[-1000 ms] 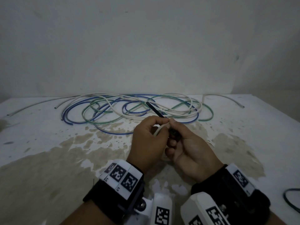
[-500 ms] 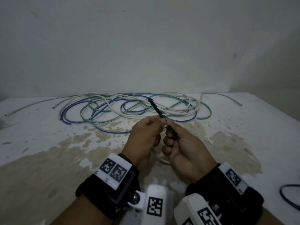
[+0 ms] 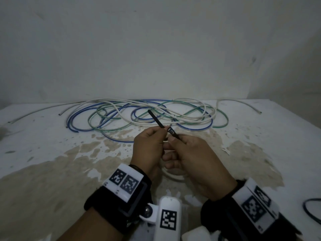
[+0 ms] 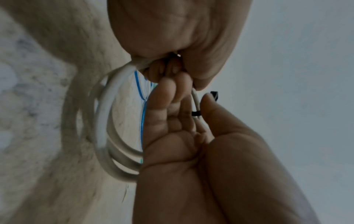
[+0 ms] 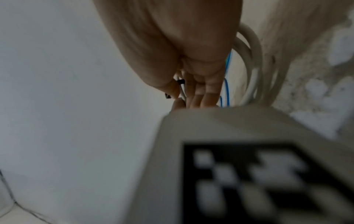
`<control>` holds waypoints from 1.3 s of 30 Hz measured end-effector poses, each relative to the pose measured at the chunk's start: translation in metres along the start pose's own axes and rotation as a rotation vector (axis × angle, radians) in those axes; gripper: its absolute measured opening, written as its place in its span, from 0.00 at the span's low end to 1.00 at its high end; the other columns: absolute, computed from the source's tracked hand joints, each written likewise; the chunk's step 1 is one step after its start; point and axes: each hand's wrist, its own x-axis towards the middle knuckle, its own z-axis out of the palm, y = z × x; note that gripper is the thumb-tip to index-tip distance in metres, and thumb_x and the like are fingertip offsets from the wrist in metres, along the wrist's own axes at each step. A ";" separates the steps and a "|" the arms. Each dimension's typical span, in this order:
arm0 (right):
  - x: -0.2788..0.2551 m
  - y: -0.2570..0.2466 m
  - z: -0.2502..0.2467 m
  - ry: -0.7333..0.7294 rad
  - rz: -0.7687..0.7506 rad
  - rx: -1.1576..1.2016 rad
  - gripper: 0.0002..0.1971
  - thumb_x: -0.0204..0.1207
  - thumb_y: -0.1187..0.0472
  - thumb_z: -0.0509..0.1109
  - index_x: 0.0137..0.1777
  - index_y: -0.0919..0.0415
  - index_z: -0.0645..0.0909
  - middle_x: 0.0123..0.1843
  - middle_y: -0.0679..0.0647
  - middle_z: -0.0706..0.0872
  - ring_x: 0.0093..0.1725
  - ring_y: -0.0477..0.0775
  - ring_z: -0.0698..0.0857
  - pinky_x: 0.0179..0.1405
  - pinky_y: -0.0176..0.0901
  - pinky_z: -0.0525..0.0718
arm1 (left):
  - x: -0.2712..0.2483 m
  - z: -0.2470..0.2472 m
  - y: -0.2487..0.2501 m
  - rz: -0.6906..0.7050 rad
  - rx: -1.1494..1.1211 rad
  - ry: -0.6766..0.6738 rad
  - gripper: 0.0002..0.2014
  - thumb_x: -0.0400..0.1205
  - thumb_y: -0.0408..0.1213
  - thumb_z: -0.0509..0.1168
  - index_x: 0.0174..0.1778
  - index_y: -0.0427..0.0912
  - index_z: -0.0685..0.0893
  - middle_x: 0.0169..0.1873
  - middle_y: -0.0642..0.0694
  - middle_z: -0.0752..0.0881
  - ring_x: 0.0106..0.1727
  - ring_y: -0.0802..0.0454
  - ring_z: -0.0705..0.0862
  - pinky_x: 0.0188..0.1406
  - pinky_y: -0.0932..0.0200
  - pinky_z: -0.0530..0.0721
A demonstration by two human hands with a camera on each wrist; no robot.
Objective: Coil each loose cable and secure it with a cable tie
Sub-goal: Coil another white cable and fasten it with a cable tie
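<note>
A black cable tie (image 3: 156, 119) sticks up and to the left from between my hands, and its square head (image 3: 171, 131) shows in the gap between them. My left hand (image 3: 160, 136) pinches the tie's tail. My right hand (image 3: 175, 140) pinches the strap just behind the head. A coiled white cable (image 3: 173, 177) hangs under both hands; in the left wrist view its loops (image 4: 103, 121) run up into the fingers, with the black tie (image 4: 196, 113) wrapped round them. The right wrist view shows the same coil (image 5: 252, 60) beside the tie (image 5: 181, 81).
A tangle of loose white, blue and green cables (image 3: 139, 113) lies across the back of the stained white table (image 3: 52, 171), close to the wall. Part of a dark cable (image 3: 311, 211) loops at the right edge.
Both hands have shifted slightly, and the camera view has dipped. The tie's head now shows between the fingertips, where earlier the thumbs hid it.
</note>
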 end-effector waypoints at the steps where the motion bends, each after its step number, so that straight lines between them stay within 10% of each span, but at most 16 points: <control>1: 0.000 -0.002 -0.002 0.021 0.001 -0.036 0.11 0.83 0.63 0.62 0.42 0.61 0.84 0.32 0.57 0.84 0.24 0.47 0.78 0.23 0.39 0.79 | 0.001 0.000 -0.001 0.015 0.023 0.000 0.07 0.80 0.32 0.68 0.36 0.36 0.85 0.22 0.43 0.79 0.18 0.51 0.71 0.19 0.64 0.70; 8: 0.000 -0.002 -0.011 0.154 -0.129 -0.466 0.16 0.82 0.55 0.64 0.34 0.58 0.83 0.24 0.54 0.86 0.17 0.50 0.81 0.17 0.40 0.79 | 0.002 -0.002 0.001 0.243 0.287 -0.012 0.06 0.82 0.34 0.67 0.41 0.38 0.88 0.19 0.58 0.78 0.19 0.64 0.71 0.27 0.63 0.69; 16: 0.002 0.000 -0.022 0.161 -0.617 -0.986 0.17 0.77 0.54 0.70 0.27 0.53 0.77 0.20 0.46 0.76 0.23 0.46 0.78 0.30 0.32 0.74 | 0.001 -0.001 0.001 0.404 0.433 0.045 0.10 0.80 0.34 0.68 0.37 0.54 0.86 0.34 0.49 0.88 0.33 0.63 0.82 0.38 0.65 0.80; 27: 0.009 0.005 -0.022 0.211 -0.693 -0.563 0.03 0.75 0.56 0.72 0.44 0.50 0.87 0.39 0.45 0.85 0.36 0.49 0.87 0.38 0.56 0.87 | -0.001 -0.004 0.012 0.384 0.503 -0.129 0.11 0.84 0.32 0.61 0.43 0.54 0.81 0.33 0.46 0.83 0.21 0.64 0.74 0.28 0.60 0.70; 35: 0.006 0.002 -0.020 0.186 -0.637 -0.513 0.04 0.77 0.61 0.70 0.44 0.54 0.86 0.40 0.51 0.88 0.32 0.41 0.87 0.35 0.34 0.85 | 0.000 -0.004 0.007 0.416 0.621 -0.101 0.08 0.82 0.35 0.63 0.48 0.53 0.84 0.37 0.51 0.88 0.42 0.55 0.86 0.45 0.53 0.84; 39: 0.007 0.001 -0.019 0.209 -0.620 -0.406 0.06 0.77 0.65 0.70 0.46 0.53 0.85 0.32 0.40 0.87 0.29 0.39 0.86 0.33 0.29 0.83 | 0.000 -0.004 0.006 0.445 0.636 -0.110 0.15 0.81 0.32 0.62 0.57 0.58 0.81 0.32 0.47 0.86 0.37 0.54 0.85 0.43 0.55 0.82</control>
